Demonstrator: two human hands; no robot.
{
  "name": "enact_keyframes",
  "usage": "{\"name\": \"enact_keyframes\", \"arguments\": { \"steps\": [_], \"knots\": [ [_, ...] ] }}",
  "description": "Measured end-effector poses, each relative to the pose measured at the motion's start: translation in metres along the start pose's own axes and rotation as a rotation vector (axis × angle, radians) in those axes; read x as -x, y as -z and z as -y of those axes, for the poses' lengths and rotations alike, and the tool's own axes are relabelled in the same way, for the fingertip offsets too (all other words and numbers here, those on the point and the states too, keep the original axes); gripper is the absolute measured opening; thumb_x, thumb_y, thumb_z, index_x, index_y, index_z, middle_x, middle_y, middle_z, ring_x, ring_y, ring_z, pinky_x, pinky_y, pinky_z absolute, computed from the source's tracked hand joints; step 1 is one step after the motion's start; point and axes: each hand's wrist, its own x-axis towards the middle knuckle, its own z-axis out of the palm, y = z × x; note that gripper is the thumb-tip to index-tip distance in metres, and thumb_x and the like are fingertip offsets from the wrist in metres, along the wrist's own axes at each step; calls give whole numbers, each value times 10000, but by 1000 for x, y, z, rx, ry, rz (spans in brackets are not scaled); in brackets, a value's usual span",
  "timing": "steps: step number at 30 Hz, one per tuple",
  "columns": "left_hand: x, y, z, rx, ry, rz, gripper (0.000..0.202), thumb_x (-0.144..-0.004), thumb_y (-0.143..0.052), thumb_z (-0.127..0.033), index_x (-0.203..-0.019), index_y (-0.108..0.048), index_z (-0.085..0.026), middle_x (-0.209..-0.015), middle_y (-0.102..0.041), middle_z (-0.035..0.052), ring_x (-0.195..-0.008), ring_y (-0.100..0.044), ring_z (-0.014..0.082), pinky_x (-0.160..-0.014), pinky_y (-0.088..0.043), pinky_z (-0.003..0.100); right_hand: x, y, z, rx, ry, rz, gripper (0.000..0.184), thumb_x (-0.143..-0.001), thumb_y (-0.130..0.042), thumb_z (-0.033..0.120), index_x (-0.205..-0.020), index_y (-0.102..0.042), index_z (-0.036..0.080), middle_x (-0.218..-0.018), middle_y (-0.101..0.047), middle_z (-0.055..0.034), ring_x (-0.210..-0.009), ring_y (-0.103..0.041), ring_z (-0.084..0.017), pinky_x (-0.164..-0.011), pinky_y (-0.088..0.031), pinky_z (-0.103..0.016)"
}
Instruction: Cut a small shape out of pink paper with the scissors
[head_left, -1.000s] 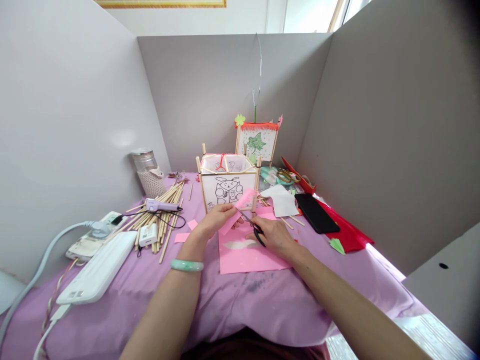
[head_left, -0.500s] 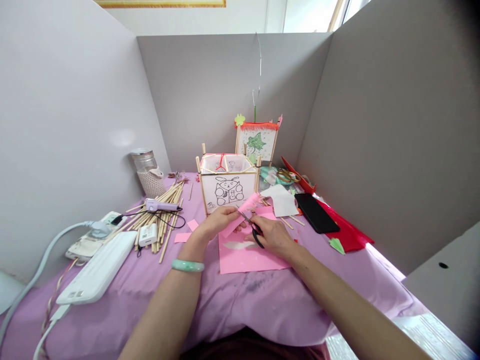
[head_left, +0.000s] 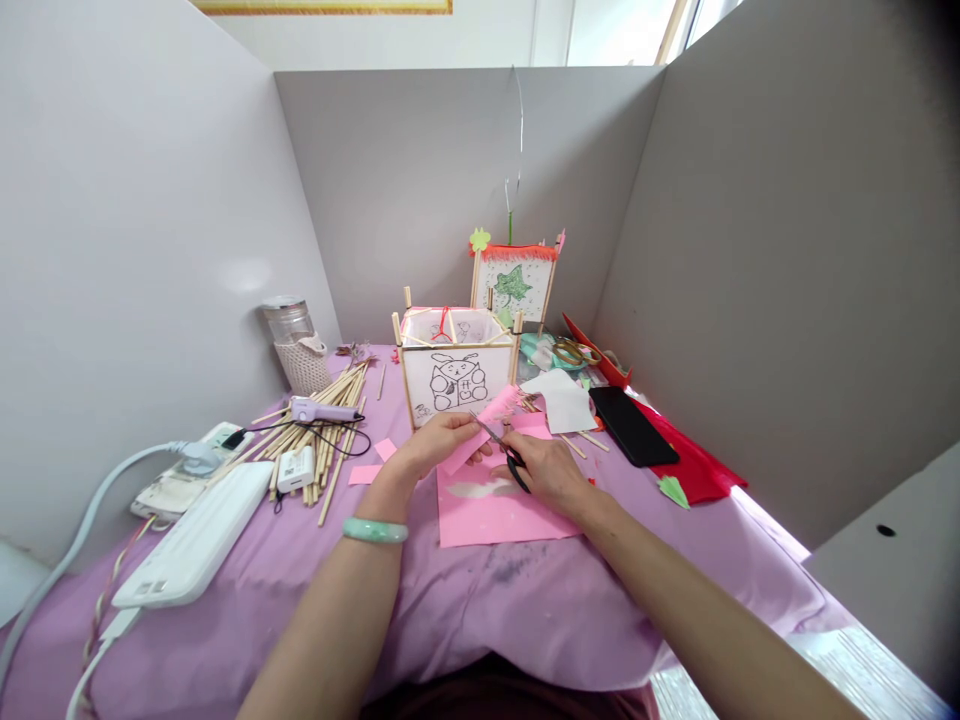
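My left hand (head_left: pixel 442 441) is closed on a pink paper strip (head_left: pixel 500 403) whose far end is cut into a fringe. My right hand (head_left: pixel 546 468) grips black-handled scissors (head_left: pixel 515 468), their blades lying across the strip by my left fingertips. Under both hands is a larger pink paper sheet (head_left: pixel 487 525) with a pale hole or patch in it. Just beyond stands a square stick-framed lantern (head_left: pixel 459 380), with a line-drawn animal on its white front panel and a red string at its top.
A second lantern (head_left: pixel 516 283) with a green leaf picture stands behind. At left lie wooden sticks (head_left: pixel 341 430), a lilac glue gun (head_left: pixel 324 410), a white power bank (head_left: pixel 196 535) and a jar (head_left: pixel 296 345). At right are a black phone (head_left: pixel 634 427), red cloth (head_left: pixel 701 470) and white paper (head_left: pixel 562 400).
The scissors' handles have shifted slightly and the blades look closer together. Both hands otherwise keep nearly the same place.
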Motion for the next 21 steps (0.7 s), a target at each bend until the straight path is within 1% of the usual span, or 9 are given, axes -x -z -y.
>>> {"name": "enact_keyframes", "arguments": {
  "steps": [6,11,14,17,21],
  "knots": [
    [0,1,0,3,-3,6,266,-781,-578,-371,-764,-630,-110,-761,-674,72,-591,-580,106,-574,-472,226,-1,2,1,-22,1,9,314,-810,-588,480,-961,-608,206,-747,-669,-8,-655,-608,-153,-555,-307,-223],
    [1,0,-2,8,-3,1,276,-771,-591,-384,-763,-634,-112,-771,-682,79,-599,-585,110,-590,-474,232,-1,2,1,-17,3,1,329,-803,-590,489,-970,-604,206,-749,-660,-6,-648,-591,-147,-561,-309,-229],
    [0,0,-2,12,-4,-26,281,-761,-603,-389,-783,-638,-111,-772,-684,80,-598,-589,114,-597,-474,240,-1,2,0,-20,4,-5,352,-790,-595,507,-979,-599,210,-772,-656,-8,-666,-586,-147,-567,-308,-229],
    [-2,2,1,30,-9,-73,296,-758,-606,-400,-820,-639,-112,-772,-684,78,-583,-588,113,-595,-472,249,0,4,0,-26,2,8,353,-779,-598,524,-946,-596,214,-773,-647,-3,-649,-572,-137,-556,-295,-225],
    [-5,5,6,48,-25,-109,298,-763,-602,-407,-823,-643,-118,-773,-684,72,-599,-595,115,-601,-472,245,0,4,0,-22,11,7,344,-771,-609,516,-937,-589,215,-759,-632,6,-638,-555,-127,-552,-285,-222]
  ]
}}
